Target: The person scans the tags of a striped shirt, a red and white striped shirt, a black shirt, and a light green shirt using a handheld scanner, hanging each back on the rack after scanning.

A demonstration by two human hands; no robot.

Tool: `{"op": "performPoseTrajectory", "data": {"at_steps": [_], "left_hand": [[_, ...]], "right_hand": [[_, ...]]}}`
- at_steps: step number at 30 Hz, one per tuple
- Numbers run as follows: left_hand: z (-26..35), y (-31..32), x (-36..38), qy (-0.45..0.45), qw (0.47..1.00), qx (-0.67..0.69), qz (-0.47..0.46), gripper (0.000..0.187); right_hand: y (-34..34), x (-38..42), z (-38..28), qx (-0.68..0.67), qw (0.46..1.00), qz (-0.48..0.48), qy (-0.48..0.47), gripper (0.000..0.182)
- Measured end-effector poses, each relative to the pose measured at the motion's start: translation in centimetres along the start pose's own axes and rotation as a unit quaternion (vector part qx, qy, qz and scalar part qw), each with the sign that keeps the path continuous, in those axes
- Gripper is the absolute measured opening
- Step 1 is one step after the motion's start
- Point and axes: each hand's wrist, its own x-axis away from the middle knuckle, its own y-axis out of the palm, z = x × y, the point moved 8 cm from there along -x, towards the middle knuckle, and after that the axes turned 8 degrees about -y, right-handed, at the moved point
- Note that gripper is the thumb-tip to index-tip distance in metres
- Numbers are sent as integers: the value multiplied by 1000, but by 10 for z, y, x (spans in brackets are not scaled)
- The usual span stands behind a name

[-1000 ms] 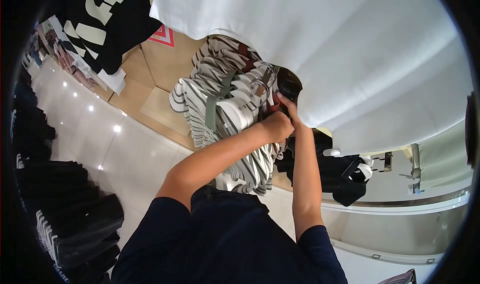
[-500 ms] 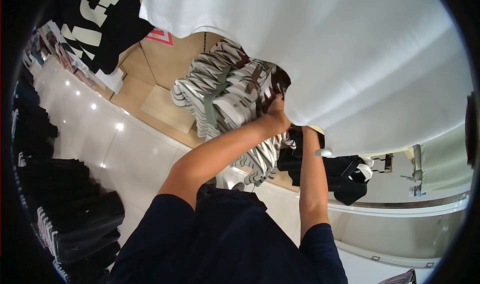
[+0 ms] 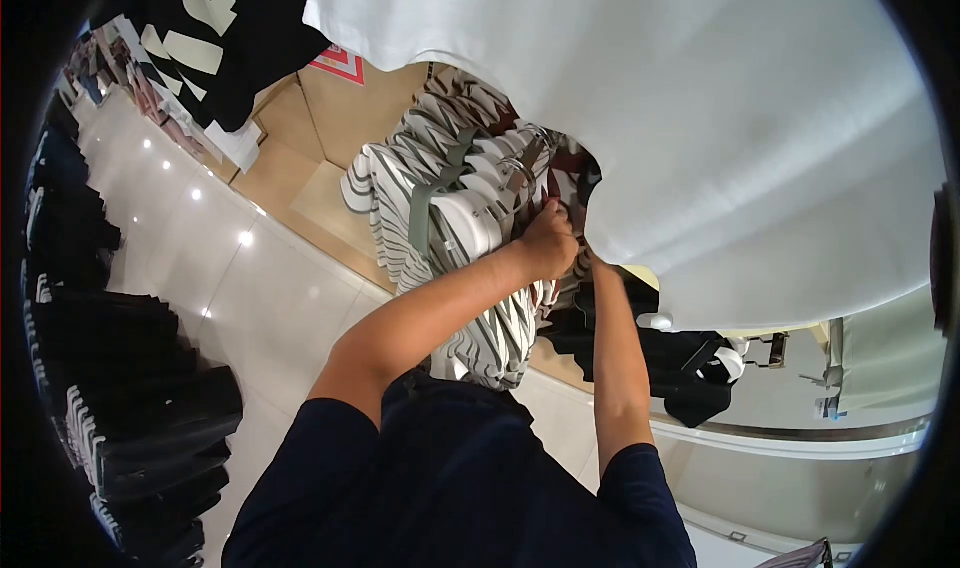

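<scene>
My left hand (image 3: 551, 238) is closed at the right side of the row of striped garments (image 3: 395, 193), its fingertips against dark red and white cloth; what it grips is too small to tell. White hangers (image 3: 480, 218) with metal hooks stand in the row just left of it. Of my right hand (image 3: 588, 253) only the wrist part shows, below the edge of a large white shirt (image 3: 720, 118); its fingers are hidden behind the cloth and my left hand.
Dark folded garments on hangers (image 3: 150, 418) stand at the left beside the shiny floor (image 3: 270, 298). A black shirt with pale letters (image 3: 220, 48) hangs upper left. Black garments (image 3: 690, 368) hang right of my right forearm, near a white-edged shelf (image 3: 800, 443).
My left hand has moved slightly down and now shows more fully, with fingers curled. The view has shifted a little, and the striped garments below my left forearm hang differently.
</scene>
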Motion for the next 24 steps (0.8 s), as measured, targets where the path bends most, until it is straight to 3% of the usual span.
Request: {"op": "performPoseTrajectory", "data": {"at_steps": [5,8,13,16,19,20,22,24], "left_hand": [[-4,8,2,-12,996,-17,-91,14],[6,6,2,-24,962,-102,-252,18],[39,-66,-27,-35,983,67,-166,51],[40,-49,-20,3,972,27,-234,41],[54,-40,-5,54,946,55,-315,41],[88,-50,-16,-11,927,24,-375,46],[151,-46,3,13,888,111,-447,55],[224,-38,34,148,869,127,-455,41]], "right_hand": [[-65,63,11,-1,999,23,27,57],[-107,152,10,9,996,39,79,58],[-176,316,-22,46,977,84,192,63],[-222,396,-34,34,954,106,280,58],[-267,417,-85,165,961,98,198,37],[-279,425,-96,202,958,78,190,35],[-297,432,-108,230,955,51,179,33],[-318,439,-114,246,954,20,171,31]]}}
